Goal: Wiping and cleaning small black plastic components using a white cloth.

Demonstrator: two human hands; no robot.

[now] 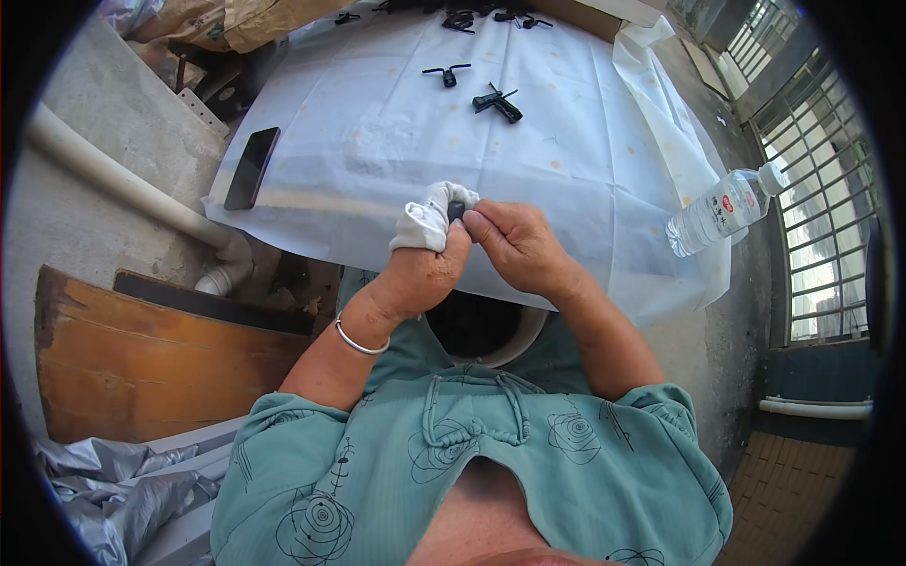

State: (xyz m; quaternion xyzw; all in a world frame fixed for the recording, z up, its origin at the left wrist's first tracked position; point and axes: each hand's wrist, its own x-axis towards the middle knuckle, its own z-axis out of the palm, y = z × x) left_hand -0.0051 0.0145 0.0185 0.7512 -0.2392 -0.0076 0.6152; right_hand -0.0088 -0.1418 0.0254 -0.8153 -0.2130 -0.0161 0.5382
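My left hand (pixel 427 257) wears a white cloth covering (pixel 422 224) over its fingers, with the thumb bare. Its fingers are closed round a small black part (pixel 457 210), mostly hidden by the hands. Bare and pinched, my right hand (pixel 522 247) meets the left at this part, thumb and forefinger on its edge. Both hands are just above the near edge of the table. Farther off on the white sheet lie a T-shaped black piece (pixel 448 75) and another black piece with thin arms (pixel 498 102).
White plastic sheeting (pixel 566 170) covers the table. A dark phone (pixel 253 170) lies at its left edge, a clear water bottle (pixel 717 209) at its right. Several black pieces (pixel 460 20) are heaped at the far side. Beneath my hands is a bucket (pixel 517 347) with a dark inside.
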